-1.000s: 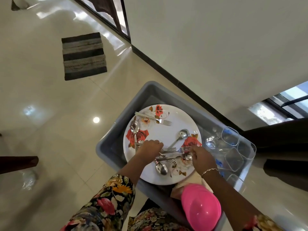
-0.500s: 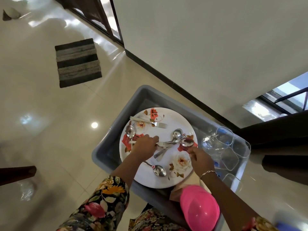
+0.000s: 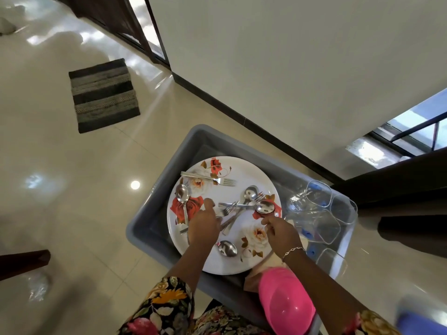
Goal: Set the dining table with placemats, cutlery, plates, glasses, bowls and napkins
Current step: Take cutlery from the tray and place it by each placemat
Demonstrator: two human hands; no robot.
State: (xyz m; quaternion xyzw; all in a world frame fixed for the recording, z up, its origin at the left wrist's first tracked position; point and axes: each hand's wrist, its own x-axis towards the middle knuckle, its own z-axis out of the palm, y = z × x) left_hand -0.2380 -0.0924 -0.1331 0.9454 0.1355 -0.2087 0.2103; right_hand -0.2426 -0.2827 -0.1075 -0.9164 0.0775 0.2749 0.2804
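Pinches a spoon [image 3: 265, 207] by the handle w/ right hand [image 3: 281, 232], bowl end raised over right rim of the plate [image 3: 251, 170]. Rests left hand [image 3: 203, 228] mid-plate, thumb out, fingers curled over handles of a fork [image 3: 228, 209] & other cutlery; can't tell if actually gripping. Keeps plate flat inside grey tub [image 3: 150, 228], w/ second fork [image 3: 208, 177] across far side & second spoon [image 3: 182, 193] at left. Shows clear glasses [image 3: 321, 209] in tub just right of plate, pink bowl [image 3: 287, 303] at tub's near edge beside right forearm. Shows striped mat [image 3: 104, 95] on floor, well apart.
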